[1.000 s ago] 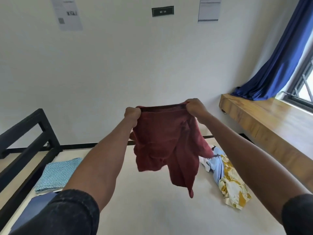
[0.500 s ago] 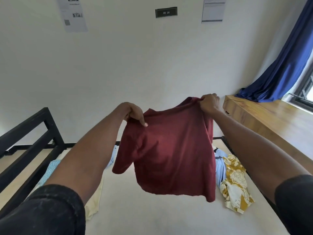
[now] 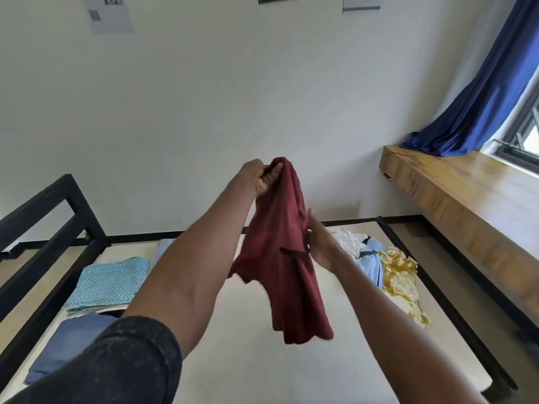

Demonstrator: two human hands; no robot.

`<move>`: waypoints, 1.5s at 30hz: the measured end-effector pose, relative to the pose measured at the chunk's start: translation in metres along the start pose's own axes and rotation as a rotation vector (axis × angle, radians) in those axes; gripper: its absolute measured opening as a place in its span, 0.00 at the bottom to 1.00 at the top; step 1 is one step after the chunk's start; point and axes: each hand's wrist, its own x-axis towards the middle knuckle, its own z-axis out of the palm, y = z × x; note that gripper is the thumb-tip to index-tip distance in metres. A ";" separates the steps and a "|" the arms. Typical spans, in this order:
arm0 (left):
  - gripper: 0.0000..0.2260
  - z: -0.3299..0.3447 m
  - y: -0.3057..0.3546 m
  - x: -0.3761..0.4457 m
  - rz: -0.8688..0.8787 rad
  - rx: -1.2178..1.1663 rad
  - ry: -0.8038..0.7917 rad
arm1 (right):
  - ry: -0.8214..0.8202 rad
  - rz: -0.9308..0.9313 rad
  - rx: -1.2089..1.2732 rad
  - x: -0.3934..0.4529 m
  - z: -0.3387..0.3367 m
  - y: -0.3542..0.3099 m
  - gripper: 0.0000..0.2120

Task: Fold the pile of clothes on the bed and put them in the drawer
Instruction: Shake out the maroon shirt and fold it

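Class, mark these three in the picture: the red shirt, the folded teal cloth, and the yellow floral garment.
red shirt [image 3: 287, 266]: head view, middle of the hanging fabric.
teal cloth [image 3: 109, 282]: head view, centre of its folded top face.
yellow floral garment [image 3: 401, 282]: head view, middle of the crumpled print.

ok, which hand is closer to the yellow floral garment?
Right. The right hand is low beside the red shirt, just left of the unfolded pile holding the yellow floral garment. The left hand is raised, gripping the shirt's top, farther away.
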 end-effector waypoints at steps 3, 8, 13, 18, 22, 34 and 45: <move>0.16 0.007 0.003 -0.005 0.024 -0.068 0.037 | 0.046 -0.006 -0.288 0.002 0.002 0.019 0.11; 0.16 -0.019 0.033 -0.007 0.107 0.038 0.201 | 0.416 -0.064 -0.537 0.022 -0.001 0.025 0.03; 0.12 -0.096 0.066 -0.003 0.201 0.018 0.512 | 0.422 -0.333 -0.676 0.028 -0.004 -0.022 0.10; 0.23 -0.129 0.046 0.004 0.131 0.579 0.381 | 0.258 -0.449 -0.918 0.043 0.035 -0.065 0.08; 0.22 -0.113 0.006 -0.006 0.351 0.950 0.109 | 0.199 -0.416 -0.900 0.051 0.065 -0.076 0.04; 0.07 -0.096 -0.082 -0.012 0.640 1.139 -0.007 | 0.167 -0.384 -0.733 0.042 0.060 -0.101 0.06; 0.03 -0.059 -0.092 -0.010 0.648 0.837 0.167 | 0.250 -0.342 -0.948 0.034 0.022 -0.103 0.13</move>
